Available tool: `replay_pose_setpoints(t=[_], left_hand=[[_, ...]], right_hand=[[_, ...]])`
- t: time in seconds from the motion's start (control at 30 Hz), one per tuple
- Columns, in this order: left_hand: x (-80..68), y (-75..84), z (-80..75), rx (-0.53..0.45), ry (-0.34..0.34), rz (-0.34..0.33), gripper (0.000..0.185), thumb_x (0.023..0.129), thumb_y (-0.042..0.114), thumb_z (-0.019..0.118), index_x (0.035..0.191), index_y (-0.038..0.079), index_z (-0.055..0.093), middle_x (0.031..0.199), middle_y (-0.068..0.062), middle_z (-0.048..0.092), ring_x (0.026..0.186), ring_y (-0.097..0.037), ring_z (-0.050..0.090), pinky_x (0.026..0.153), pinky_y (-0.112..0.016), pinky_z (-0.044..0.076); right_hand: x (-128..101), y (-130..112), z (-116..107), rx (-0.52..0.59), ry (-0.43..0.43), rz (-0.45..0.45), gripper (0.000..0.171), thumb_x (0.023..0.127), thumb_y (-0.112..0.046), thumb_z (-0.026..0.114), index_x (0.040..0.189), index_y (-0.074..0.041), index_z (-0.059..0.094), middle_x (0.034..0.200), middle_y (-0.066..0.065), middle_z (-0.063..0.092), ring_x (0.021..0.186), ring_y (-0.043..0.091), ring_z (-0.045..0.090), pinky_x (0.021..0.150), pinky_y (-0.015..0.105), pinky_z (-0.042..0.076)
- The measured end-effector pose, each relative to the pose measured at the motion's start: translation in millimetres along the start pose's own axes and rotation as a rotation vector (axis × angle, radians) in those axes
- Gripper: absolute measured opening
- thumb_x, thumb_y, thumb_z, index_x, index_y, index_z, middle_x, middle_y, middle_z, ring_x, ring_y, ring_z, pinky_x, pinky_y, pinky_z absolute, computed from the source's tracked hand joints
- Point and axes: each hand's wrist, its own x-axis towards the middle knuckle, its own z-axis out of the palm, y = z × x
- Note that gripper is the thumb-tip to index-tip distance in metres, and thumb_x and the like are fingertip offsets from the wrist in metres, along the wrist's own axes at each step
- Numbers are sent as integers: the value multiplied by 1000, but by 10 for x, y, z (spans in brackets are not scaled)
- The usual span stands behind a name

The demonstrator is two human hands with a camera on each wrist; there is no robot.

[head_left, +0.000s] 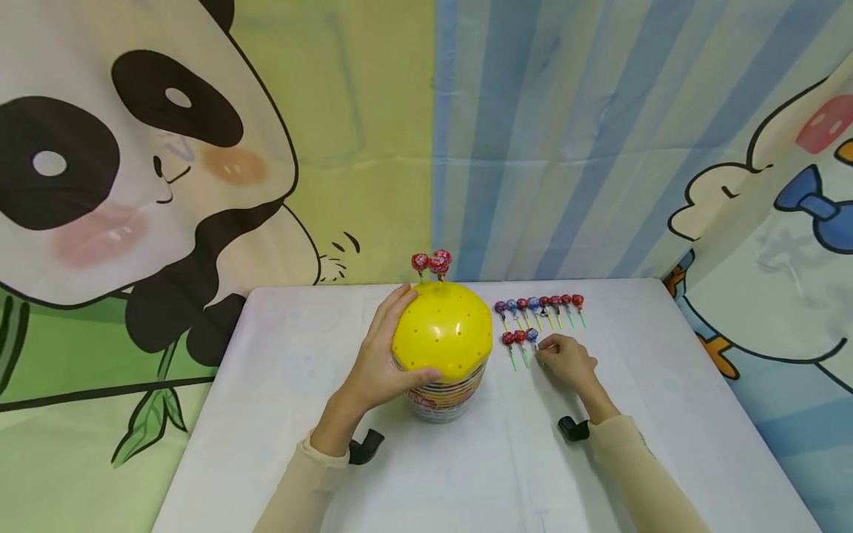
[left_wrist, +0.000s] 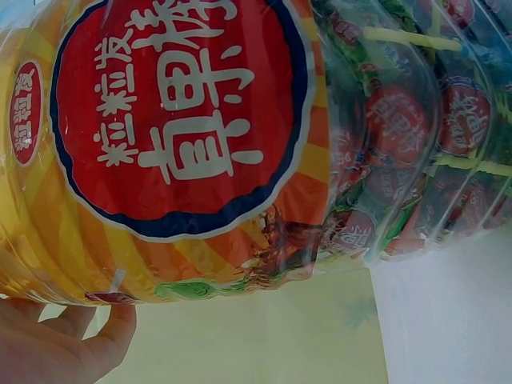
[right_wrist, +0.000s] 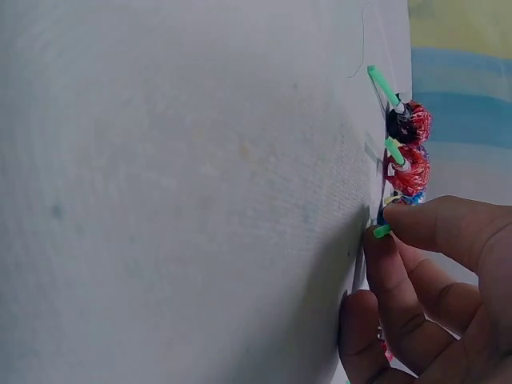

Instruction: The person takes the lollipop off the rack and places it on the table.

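A clear plastic jar point(head_left: 436, 411) of lollipops, with an orange and red label point(left_wrist: 184, 120), stands upright under a dotted yellow dome lid point(head_left: 443, 333). My left hand point(head_left: 369, 370) grips it near the lid, thumb in front and fingers around the far left side. Two red-wrapped lollipops point(head_left: 440, 261) stick up from the back of the lid. To the right, my right hand point(head_left: 568, 360) pinches the green stick point(right_wrist: 382, 231) of a blue-wrapped lollipop point(head_left: 532, 335) at the table. Beside it lie two red lollipops point(head_left: 520, 337) with green sticks.
Behind the short row, a longer row of several lollipops point(head_left: 555, 302) in red, blue and purple wrappers lies on the white table point(head_left: 640, 333). Printed curtains point(head_left: 373, 148) hang close behind the table's back edge. Black wrist mounts point(head_left: 366, 447) jut inward from both sleeves.
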Motion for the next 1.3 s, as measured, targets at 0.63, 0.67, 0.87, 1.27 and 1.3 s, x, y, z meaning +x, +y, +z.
replay_pose_setpoints(t=[0.63, 0.67, 0.87, 1.27, 1.3], left_hand=[[6, 9, 1, -6, -1, 0, 102, 73, 65, 79, 157, 34, 30, 163, 7, 18, 143, -23, 31, 103, -57, 42], [7, 11, 0, -7, 0, 1, 102, 73, 65, 79, 157, 33, 30, 164, 6, 18, 143, -23, 31, 103, -57, 42], [1, 3, 3, -4, -2, 2, 102, 73, 65, 78, 157, 34, 29, 164, 4, 19, 143, -22, 31, 103, -56, 42], [8, 6, 0, 7, -3, 9, 103, 72, 69, 76, 157, 34, 29, 164, 5, 19, 143, -22, 31, 103, -58, 41], [6, 4, 0, 4, -4, 9, 103, 72, 69, 76, 157, 34, 29, 164, 4, 19, 143, -23, 31, 103, -58, 41]], right_hand=[[-42, -272, -231, 76, 139, -180, 28, 99, -27, 65, 115, -5, 69, 102, 14, 70, 95, 36, 63, 83, 59, 42], [-54, -347, -269, 95, 155, -211, 28, 98, -27, 65, 115, -5, 69, 101, 14, 71, 94, 35, 63, 80, 55, 45], [-204, -867, -482, 254, 197, -385, 28, 98, -32, 67, 114, -9, 71, 99, 5, 72, 91, 23, 63, 74, 39, 50], [-445, -1777, -677, 528, 49, -662, 17, 97, -17, 68, 113, -13, 74, 107, 3, 69, 103, 18, 57, 95, 47, 41], [-433, -1828, -670, 535, 38, -675, 17, 97, -16, 68, 113, -12, 74, 108, 4, 69, 104, 19, 57, 96, 48, 41]])
